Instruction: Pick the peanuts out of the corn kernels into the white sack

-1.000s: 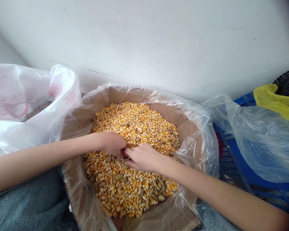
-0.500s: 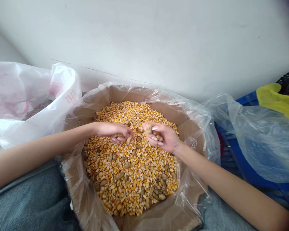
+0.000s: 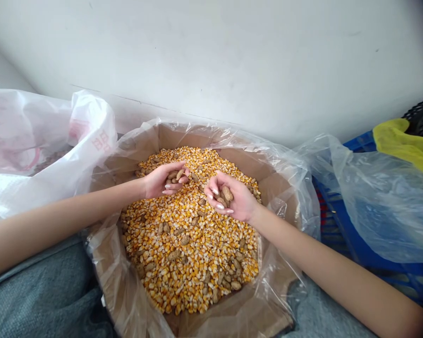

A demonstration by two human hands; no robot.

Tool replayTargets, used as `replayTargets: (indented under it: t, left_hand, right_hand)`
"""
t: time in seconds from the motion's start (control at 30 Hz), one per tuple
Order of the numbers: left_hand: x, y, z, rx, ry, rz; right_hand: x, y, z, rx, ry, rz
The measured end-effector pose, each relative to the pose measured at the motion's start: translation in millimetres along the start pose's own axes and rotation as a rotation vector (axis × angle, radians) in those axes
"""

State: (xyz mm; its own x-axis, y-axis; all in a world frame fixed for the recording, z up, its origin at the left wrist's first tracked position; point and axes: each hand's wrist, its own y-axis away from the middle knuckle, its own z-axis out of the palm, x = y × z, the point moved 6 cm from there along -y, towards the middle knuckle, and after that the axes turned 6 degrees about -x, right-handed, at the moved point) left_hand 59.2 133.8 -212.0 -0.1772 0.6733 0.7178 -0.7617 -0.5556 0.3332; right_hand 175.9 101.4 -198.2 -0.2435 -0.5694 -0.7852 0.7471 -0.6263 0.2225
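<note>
Corn kernels (image 3: 183,220) fill the bottom of a cardboard box (image 3: 257,155) lined with clear plastic. Unshelled peanuts (image 3: 229,277) lie scattered on the corn, most thickly near the front right. My left hand (image 3: 162,180) is curled around several peanuts (image 3: 175,176), over the left back part of the corn. Opposite it, my right hand (image 3: 238,197) cups several more peanuts (image 3: 224,196) in the palm, fingers bent around them. A small gap separates the two hands.
On the left is a white plastic sack (image 3: 88,136) with pink print. Blue plastic crates (image 3: 352,220) stand at the right under a clear bag (image 3: 391,206) and a yellow bag (image 3: 402,138). A white wall (image 3: 211,61) rises behind the box.
My left hand has lifted and turned, its palm now facing more to the right with the peanuts showing. My right hand has rolled more palm-up, its fingers loosened from a peanut at the thumb.
</note>
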Motion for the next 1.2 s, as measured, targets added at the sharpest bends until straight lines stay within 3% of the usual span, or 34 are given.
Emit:
replayTargets:
  t: [0.07, 0.17, 0.27, 0.33, 0.47, 0.63, 0.73, 0.83, 0.93, 1.07, 1.2]
  left_hand:
    - [-3, -2, -4.0, 0.044, -0.092, -0.007]
    - [-2, -4, -13.6, 0.175, -0.34, 0.019]
    - [12, 0, -23.3, 0.387, -0.792, 0.153]
    - [20, 3, -23.6, 0.475, -1.146, 0.197]
    - [18, 2, -25.4, 0.455, -1.584, 0.045]
    - [14, -4, -28.6, 0.401, -1.747, -0.041]
    - [15, -5, -29.5, 0.402, -1.702, -0.035]
    - [19, -3, -31.0, 0.434, -1.52, 0.03]
    - [23, 0, -40.7, 0.472, -1.066, 0.063]
    - [20, -1, -43.7, 0.298, -0.309, 0.096]
    - [27, 1, -37.1, 0.169, 0.061, 0.208]
  right_hand:
    - [0, 1, -8, 0.12, 0.184, 0.038]
    - [-5, 5, -17, 0.257, 0.673, 0.094]
    - [-13, 8, -16, 0.248, 1.231, 0.099]
    - [-14, 9, -15, 0.22, 1.461, 0.128]
    - [-9, 7, -12, 0.18, 1.599, 0.215]
    - [-3, 3, -9, 0.181, 1.65, 0.23]
    - [-1, 2, -11, 0.201, 1.61, 0.235]
    - [-1, 3, -14, 0.215, 1.383, 0.219]
    - [2, 5, -18, 0.214, 0.932, 0.224]
    - [0, 6, -16, 0.177, 0.354, 0.125]
    - [-5, 6, -12, 0.11, 0.08, 0.061]
